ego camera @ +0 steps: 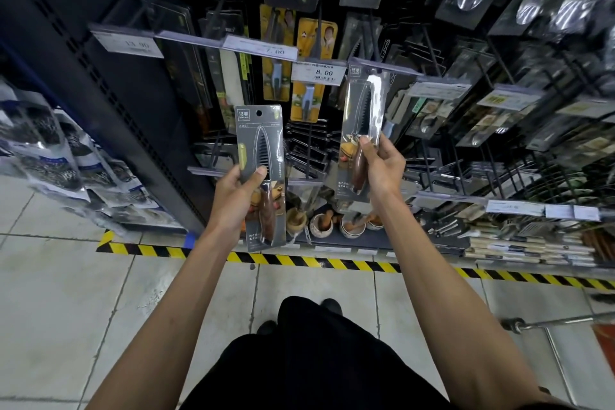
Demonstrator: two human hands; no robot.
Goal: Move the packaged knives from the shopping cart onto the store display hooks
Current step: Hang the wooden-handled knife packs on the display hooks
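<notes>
Each hand holds one grey packaged knife with a wooden handle. My left hand (238,196) grips the lower half of the left knife pack (259,143), held upright in front of the rack with its hang hole free. My right hand (379,166) grips the right knife pack (366,103) and holds it higher, its top edge up against a display hook (376,71) beside the 8.00 price tag (316,72). Whether that hook passes through the pack's hole is hidden. The shopping cart (565,323) shows only as a metal bar and red corner at the lower right.
The dark display rack (466,110) carries many hooks with packaged knives, peelers and spoons. Bowls and mortars stand on its bottom shelf (332,226). Yellow-black tape (299,260) marks the tiled floor. Bagged goods (50,150) fill the shelf at the left.
</notes>
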